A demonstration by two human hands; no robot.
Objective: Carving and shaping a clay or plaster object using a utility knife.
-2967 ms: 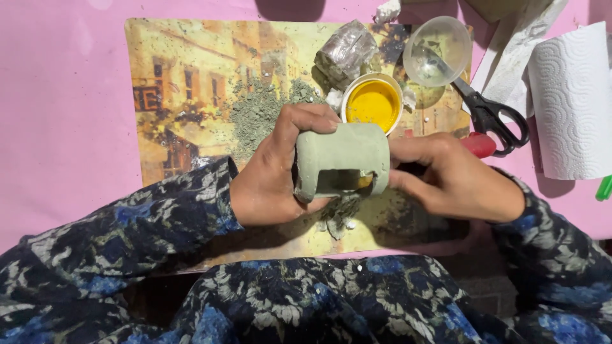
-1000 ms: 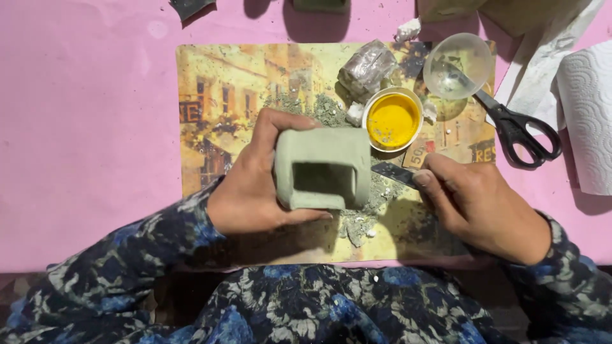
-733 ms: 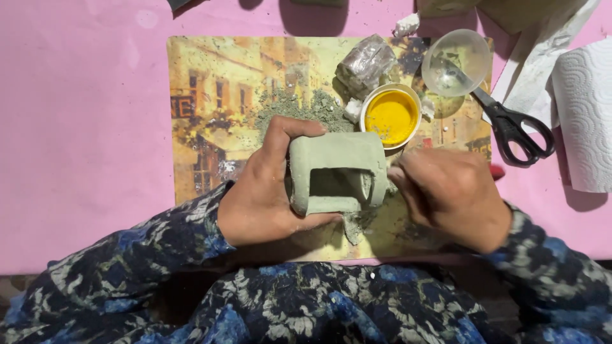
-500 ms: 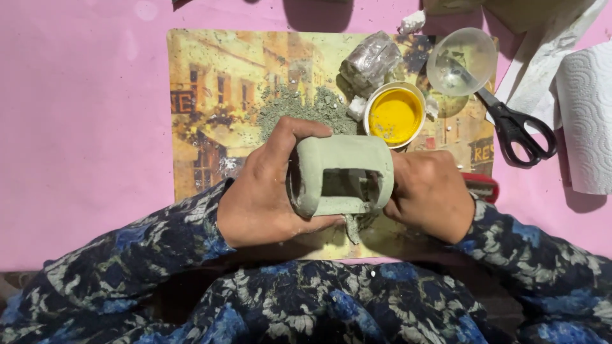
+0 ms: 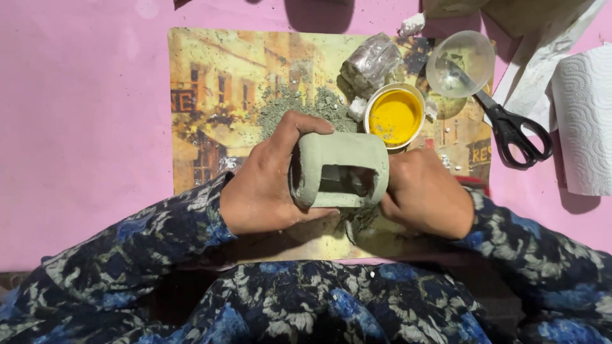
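Observation:
A hollow grey-green clay block [image 5: 341,148] with a rectangular opening sits between both hands above a picture placemat [image 5: 217,95]. My left hand [image 5: 264,185] wraps its left side, thumb over the top. Against the block's right end presses my right hand [image 5: 426,194], fingers curled; whether it holds a tool is hidden. Clay crumbs [image 5: 357,220] lie beneath the block.
A pile of grey-green clay crumbs [image 5: 299,105], a yellow-filled cup [image 5: 395,116], a foil-wrapped lump [image 5: 371,60] and a clear plastic bowl [image 5: 460,62] lie on the mat's far side. Black scissors [image 5: 516,130] and a paper towel roll [image 5: 585,121] rest on the pink table [image 5: 83,114] at right.
The block was turned so its opening faces up. My right hand came off the mat and closed against the block's right end.

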